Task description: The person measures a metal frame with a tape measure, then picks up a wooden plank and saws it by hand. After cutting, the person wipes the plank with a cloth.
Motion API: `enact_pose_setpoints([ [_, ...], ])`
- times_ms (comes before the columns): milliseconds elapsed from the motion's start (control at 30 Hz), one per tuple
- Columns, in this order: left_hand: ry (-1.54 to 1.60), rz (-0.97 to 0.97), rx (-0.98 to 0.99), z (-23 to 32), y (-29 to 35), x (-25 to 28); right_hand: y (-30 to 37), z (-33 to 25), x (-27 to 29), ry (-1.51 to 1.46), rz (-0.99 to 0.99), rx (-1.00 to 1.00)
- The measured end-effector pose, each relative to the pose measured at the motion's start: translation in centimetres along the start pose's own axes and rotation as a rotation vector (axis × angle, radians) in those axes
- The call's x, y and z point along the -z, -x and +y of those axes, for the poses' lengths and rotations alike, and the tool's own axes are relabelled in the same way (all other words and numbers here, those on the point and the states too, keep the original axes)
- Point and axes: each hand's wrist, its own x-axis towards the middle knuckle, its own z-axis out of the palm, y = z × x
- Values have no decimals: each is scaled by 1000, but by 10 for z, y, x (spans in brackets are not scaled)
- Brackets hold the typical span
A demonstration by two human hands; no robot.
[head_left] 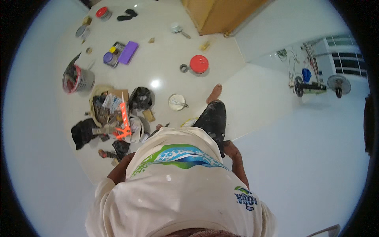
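My right arm hangs beside the light shirt, and my right hand (229,148) rests against the dark trousers (213,118) at the thigh. Its fingers are mostly turned away, so I cannot make out whether it holds anything. The left forearm (121,169) drops behind the shirt, which hides my left hand. Nearest that arm lie a dark plastic bag (121,148) and an orange caulking gun (124,120), tilted over a white bucket (137,129). A round white lid or tub (176,102) with a tool across it sits on the floor ahead.
An open sack of waste (100,104), a black bag (141,98) and a grey bucket (85,80) crowd the left. Farther off are a red-lidded tub (199,64), a purple box (128,52) and black sandals (127,15). A fan (338,85) stands at the right, a wooden door (213,15) ahead.
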Motion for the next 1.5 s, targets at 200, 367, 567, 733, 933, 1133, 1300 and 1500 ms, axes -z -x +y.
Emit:
enact_pose_setpoints([
  [200, -128, 36, -123, 167, -36, -41, -29, -1, 175, -441, 303, -143],
  [367, -401, -120, -367, 374, -82, -153, -95, 71, 356, -168, 584, 113],
  [567, -530, -246, -564, 691, -60, -317, -118, 142, 370, -117, 368, -9],
  [733, -646, -363, -616, 858, -48, -432, -92, 245, 310, 133, 376, -178],
  [933, -1300, -468, -878, 975, -76, -538, -50, 282, 342, -599, 485, -591],
  [1133, -1182, -589, -1070, 1091, -88, -714, -59, 278, 536, -90, 521, -297],
  [1300, -956, -618, -1068, 1212, -39, -862, -72, 319, 726, -22, 553, -316],
  [1500, -832, -694, -1041, 1345, -2, -930, -69, 418, 893, -547, 813, -294],
])
